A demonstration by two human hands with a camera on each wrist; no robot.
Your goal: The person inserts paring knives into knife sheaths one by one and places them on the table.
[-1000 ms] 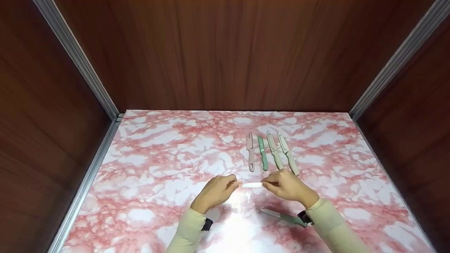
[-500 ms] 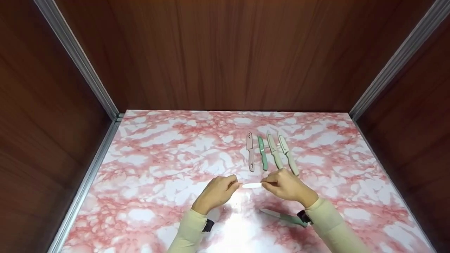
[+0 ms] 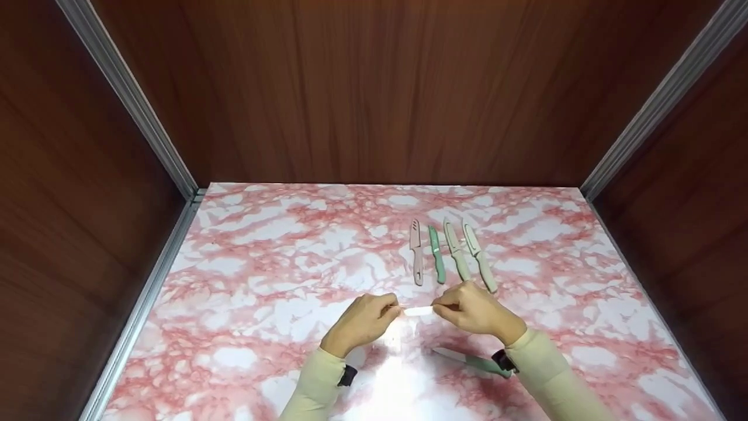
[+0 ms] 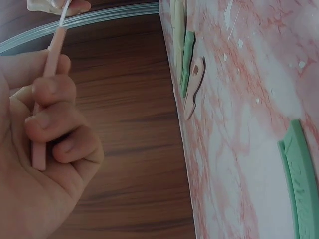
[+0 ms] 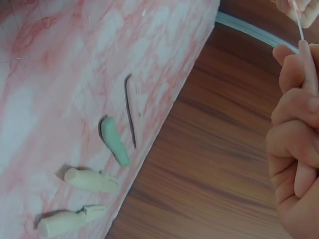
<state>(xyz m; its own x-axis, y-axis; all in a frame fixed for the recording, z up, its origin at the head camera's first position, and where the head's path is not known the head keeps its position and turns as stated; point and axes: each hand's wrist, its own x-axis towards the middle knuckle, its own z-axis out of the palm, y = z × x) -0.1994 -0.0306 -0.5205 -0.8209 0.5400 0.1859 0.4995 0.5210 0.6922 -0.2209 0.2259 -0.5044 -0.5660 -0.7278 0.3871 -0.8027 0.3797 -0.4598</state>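
Low over the table, both hands work on a small knife with a white blade (image 3: pixel 418 311). My left hand (image 3: pixel 362 321) grips its flat pink sheath (image 4: pixel 53 55), fingers curled round it. My right hand (image 3: pixel 479 310) holds the pink handle (image 5: pixel 304 181) of this knife in curled fingers. Between the hands the blade lies bare, roughly level, its tip at the sheath's mouth; how far it reaches inside cannot be told. Just in front of the right hand, a green-handled knife (image 3: pixel 476 361) with a pale blade lies on the table.
Beyond the hands lie a pink knife (image 3: pixel 416 251), a green knife (image 3: pixel 437 254) and two cream knives (image 3: pixel 453 240), side by side. A green piece with raised lettering (image 4: pixel 301 174) is partly cut off in the left wrist view. Wooden panels (image 3: pixel 374 93) enclose the marbled table (image 3: pixel 280 234).
My left hand has shifted slightly right with the sheath, and my right hand slightly left. The gap between them is a little smaller. The knives on the table stay put.
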